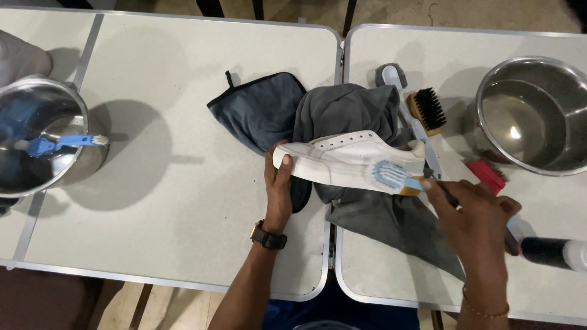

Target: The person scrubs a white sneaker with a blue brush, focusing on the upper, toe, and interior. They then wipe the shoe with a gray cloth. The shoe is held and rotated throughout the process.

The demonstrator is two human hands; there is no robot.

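Left hand (278,186) fingers curl around the white sneaker's (342,160) toe above the tables' seam; right hand (474,217) fingers pinch a blue brush (391,174) against its heel side.

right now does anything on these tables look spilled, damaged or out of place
Nothing looks spilled or broken. The only untidy spot: the grey cloth under the white sneaker is crumpled and drapes across the gap between the two tables.
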